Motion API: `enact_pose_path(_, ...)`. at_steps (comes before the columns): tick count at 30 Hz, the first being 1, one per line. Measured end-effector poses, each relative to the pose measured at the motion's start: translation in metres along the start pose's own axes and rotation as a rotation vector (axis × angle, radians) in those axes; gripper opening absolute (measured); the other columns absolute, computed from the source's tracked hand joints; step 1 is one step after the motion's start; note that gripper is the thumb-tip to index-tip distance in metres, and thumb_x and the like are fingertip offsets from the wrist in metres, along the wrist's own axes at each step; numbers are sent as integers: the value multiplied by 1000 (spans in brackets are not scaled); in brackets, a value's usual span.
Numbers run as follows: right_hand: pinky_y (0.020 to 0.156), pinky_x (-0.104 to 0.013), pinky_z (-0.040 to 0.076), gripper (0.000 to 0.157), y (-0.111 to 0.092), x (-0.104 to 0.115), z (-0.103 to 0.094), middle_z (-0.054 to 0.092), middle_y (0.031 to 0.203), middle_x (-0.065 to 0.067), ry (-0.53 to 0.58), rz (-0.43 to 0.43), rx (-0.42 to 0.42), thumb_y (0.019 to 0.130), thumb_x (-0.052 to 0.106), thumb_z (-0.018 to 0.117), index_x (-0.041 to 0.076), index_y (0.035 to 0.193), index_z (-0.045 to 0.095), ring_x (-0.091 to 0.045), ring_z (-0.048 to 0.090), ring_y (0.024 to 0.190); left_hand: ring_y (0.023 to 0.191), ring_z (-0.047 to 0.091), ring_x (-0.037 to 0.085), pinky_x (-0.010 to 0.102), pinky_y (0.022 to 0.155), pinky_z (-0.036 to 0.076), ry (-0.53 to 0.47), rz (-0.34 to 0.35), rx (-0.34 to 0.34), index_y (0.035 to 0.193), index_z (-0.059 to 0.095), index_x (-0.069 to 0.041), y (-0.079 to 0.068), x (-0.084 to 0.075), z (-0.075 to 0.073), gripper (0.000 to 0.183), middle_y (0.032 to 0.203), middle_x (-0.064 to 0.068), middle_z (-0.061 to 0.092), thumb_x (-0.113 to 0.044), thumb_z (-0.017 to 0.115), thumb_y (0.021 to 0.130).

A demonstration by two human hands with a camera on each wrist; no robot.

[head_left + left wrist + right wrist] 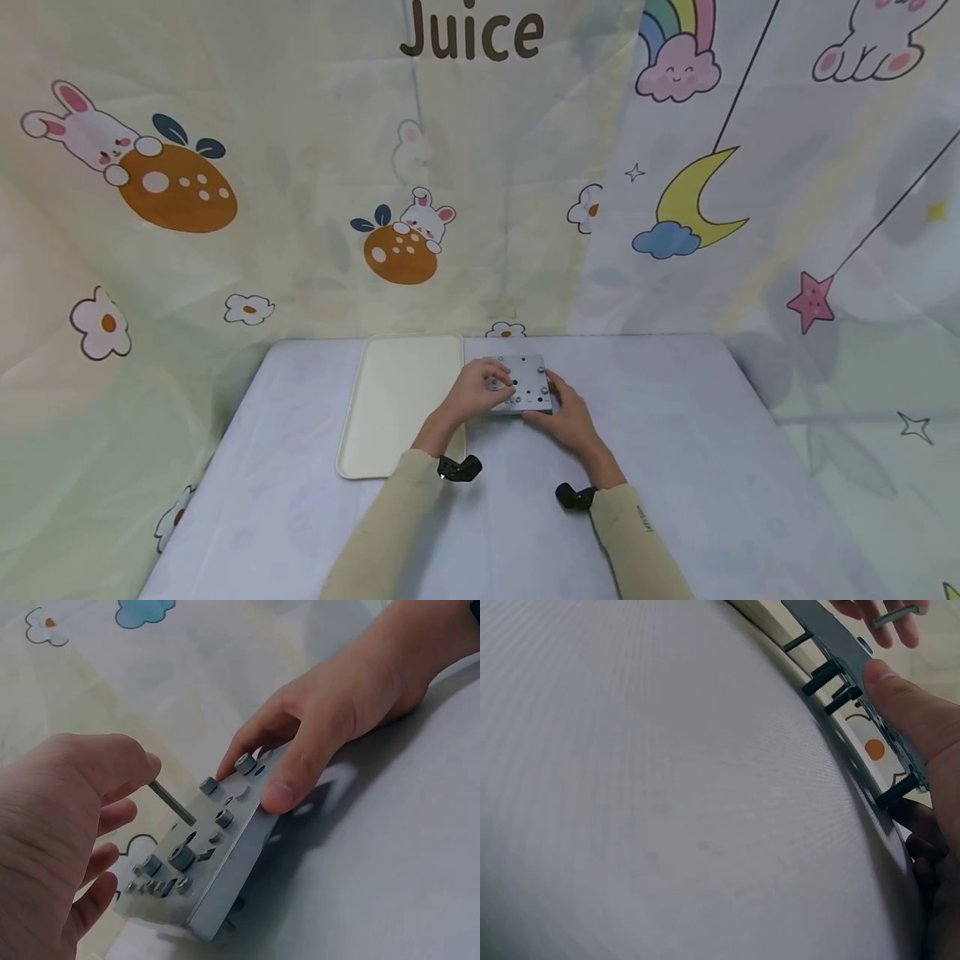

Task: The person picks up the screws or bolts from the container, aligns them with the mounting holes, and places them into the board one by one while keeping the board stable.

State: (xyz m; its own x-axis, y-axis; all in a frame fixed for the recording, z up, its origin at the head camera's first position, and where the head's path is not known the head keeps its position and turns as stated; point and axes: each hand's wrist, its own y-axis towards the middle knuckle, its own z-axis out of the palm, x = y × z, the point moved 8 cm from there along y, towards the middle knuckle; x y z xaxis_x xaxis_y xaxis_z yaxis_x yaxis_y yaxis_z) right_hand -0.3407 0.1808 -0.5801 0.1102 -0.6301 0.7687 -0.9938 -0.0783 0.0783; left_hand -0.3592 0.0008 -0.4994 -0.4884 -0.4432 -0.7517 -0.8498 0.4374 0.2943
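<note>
A metal plate (531, 380) with several screws and holes in its top lies between the two hands. My right hand (567, 419) grips its right edge, the thumb on the near side. Over the plate, my left hand (472, 390) pinches a thin threaded screw (174, 804) between thumb and forefinger. The screw slants, its free end close over the plate's holes in the left wrist view; the fingers hide its other end. Threaded shanks (823, 677) stick out beneath the plate in the right wrist view, and the plate's body is raised above the table.
A cream tray (401, 408) lies left of the plate, partly under the left forearm. White cloth (660, 417) covers the table, whose far edge meets a printed curtain (300, 167). Each wrist wears a small black camera (460, 468).
</note>
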Motion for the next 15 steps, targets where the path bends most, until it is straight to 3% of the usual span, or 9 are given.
enact_pose_path(8,108,-52,28,104,-2,3,-1,45,144,-15,5,-1,-6,73,57,79,12,152,28,-31,38,133,100,60,17,36,95,44,-19,11,-51,83,75,-12,9,0,10,4,99,0,69,-15,78,82)
enact_pose_path(15,109,-51,28,104,-2,2,-2,46,144,-14,13,0,-8,72,59,78,13,152,30,-30,38,133,101,59,13,33,96,44,-44,-69,-27,84,75,-14,16,6,20,4,99,-5,68,-17,77,83)
